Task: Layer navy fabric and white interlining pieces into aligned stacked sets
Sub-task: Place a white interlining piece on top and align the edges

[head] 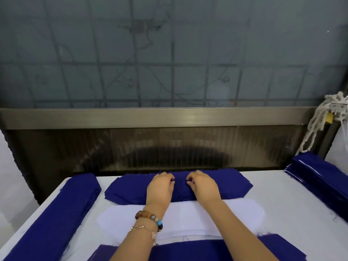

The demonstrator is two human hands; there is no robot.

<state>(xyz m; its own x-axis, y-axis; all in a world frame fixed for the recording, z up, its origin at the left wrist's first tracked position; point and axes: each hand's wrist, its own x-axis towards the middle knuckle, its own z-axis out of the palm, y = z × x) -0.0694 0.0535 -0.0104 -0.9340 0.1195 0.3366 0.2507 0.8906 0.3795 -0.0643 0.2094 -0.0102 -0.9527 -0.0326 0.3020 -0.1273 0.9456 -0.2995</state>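
the left hand (160, 187) and right hand (204, 187) are resting side by side on the navy stack (128, 189) at the far middle of the table (282, 213), each pinching its top layer with curled fingers. the interlining (188, 219) is lying just nearer, under the forearms, touching that stack's near edge.

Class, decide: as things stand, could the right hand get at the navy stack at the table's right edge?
Probably yes. The right hand pinches the middle navy pile, and only bare table lies between it and the right-edge navy stack.
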